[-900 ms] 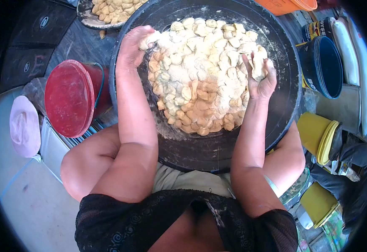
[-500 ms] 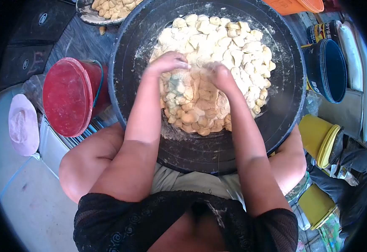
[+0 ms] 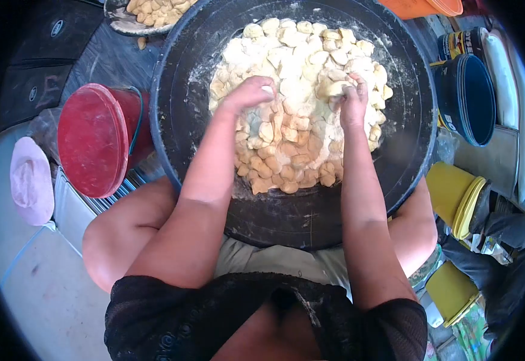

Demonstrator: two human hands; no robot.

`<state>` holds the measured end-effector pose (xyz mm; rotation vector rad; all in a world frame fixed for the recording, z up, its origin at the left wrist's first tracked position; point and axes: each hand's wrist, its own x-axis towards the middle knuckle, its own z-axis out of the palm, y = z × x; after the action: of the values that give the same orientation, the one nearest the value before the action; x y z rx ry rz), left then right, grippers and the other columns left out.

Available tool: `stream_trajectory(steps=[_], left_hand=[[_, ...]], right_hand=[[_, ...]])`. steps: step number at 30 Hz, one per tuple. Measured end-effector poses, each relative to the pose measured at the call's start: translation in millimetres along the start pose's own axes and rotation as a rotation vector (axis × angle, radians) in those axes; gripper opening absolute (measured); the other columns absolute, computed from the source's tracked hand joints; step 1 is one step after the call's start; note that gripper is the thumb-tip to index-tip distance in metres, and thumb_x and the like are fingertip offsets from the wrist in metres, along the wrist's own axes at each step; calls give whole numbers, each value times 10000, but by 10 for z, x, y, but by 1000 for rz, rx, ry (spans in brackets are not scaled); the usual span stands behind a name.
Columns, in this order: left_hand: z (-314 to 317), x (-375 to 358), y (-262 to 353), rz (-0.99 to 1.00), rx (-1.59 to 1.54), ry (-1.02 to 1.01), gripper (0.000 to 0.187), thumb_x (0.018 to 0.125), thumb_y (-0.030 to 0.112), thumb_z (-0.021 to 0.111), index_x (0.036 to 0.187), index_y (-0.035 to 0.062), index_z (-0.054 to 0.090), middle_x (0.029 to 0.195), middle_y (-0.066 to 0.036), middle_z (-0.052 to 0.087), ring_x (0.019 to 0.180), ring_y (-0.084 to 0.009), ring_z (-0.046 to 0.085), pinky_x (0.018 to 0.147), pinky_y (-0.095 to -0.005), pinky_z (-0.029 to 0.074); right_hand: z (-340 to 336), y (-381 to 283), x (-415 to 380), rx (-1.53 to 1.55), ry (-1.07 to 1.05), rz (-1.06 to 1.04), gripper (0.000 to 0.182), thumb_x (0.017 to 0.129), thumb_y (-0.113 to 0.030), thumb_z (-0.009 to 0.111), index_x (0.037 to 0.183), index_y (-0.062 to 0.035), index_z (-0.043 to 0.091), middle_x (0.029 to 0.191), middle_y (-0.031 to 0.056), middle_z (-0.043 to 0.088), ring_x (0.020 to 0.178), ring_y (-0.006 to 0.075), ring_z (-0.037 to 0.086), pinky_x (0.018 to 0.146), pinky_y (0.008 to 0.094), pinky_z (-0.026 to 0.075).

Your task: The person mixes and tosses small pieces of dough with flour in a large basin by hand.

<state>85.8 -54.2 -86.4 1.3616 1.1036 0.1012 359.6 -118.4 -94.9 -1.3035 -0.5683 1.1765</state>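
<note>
A wide black round tub (image 3: 205, 153) rests across my lap, with a heap of floury, pale dough pieces (image 3: 286, 153) in it. My left hand (image 3: 250, 94) is over the heap's left side, its fingers curled in; something whitish shows at the fingertips, too small to name. On the right of the heap, my right hand (image 3: 354, 103) has its fingers closed round a pale dough piece (image 3: 333, 89). The pieces nearer me look browner, those farther away look whiter with flour.
A red lidded bucket (image 3: 92, 141) and a pink hat (image 3: 32, 180) are on the left. A bowl of similar pieces (image 3: 154, 12) stands beyond the tub. Dark blue bucket (image 3: 468, 99) and yellow buckets (image 3: 455, 189) line the right.
My hands were close together over the middle of the heap. The right hand has moved right and now grips a dough piece; the left has shifted only slightly.
</note>
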Motion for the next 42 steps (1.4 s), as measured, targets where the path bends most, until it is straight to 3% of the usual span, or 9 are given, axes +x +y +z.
stream_trajectory(steps=[3,6,11,17,20,23,27,36,42], left_hand=[[-317,-24,83,-1,214,-377,252,690,219,752,913,105,731,975,-99,689,1026,-226,613,893,-316,454],[-113,121,287,96,612,-13,319,751,170,707,1060,92,701,1235,-107,601,1033,-239,603,903,-329,468],[599,374,-197,544,726,402,556,711,-141,558,1201,122,577,1199,-105,538,1082,-298,565,985,-400,456],[271,451,211,-78,-84,108,227,741,61,647,934,81,530,886,-86,583,852,-255,572,766,-375,463],[25,335,74,396,391,162,217,752,170,661,875,90,501,757,-47,517,750,-187,518,674,-319,440],[-243,122,135,325,54,185,220,773,231,687,816,72,540,778,-47,543,717,-121,496,653,-281,439],[-443,-321,560,-107,181,-154,289,761,293,715,923,63,653,889,-97,638,749,-166,569,717,-297,478],[479,135,-43,116,502,283,404,752,-26,619,1150,49,612,1272,-185,534,1187,-326,508,1034,-406,403],[718,-17,-377,255,700,243,421,794,-2,583,1204,85,553,1382,-180,441,1312,-358,373,1078,-482,325]], right_hand=[[169,-524,-206,-236,-366,186,204,917,-113,553,1107,-50,591,948,91,650,856,150,633,727,269,509],[330,-457,-241,-593,-507,329,295,858,-136,651,1133,-38,614,918,44,676,832,134,608,775,303,483],[270,311,-485,-1709,-395,-573,369,796,-30,582,1158,-82,630,1192,125,619,1072,312,579,937,362,465],[-80,200,-219,-1150,-427,-187,290,807,-102,677,1094,-93,638,1088,130,640,947,312,611,846,350,494],[-166,186,-188,-693,-197,-40,208,829,-96,674,1035,-88,644,966,79,642,841,234,605,752,317,496],[121,-361,-431,-215,70,8,71,874,-145,642,911,-86,655,887,-3,623,837,122,557,694,280,465],[-99,-698,-332,-517,-783,300,307,908,-336,589,965,-49,680,980,77,644,909,157,581,884,320,452],[539,472,-558,-1423,-245,-502,322,798,-219,735,1051,-62,614,945,134,642,851,259,621,835,360,498],[-69,131,-439,-39,-89,264,192,885,-132,652,1066,-90,603,868,50,626,776,158,625,679,296,535]])
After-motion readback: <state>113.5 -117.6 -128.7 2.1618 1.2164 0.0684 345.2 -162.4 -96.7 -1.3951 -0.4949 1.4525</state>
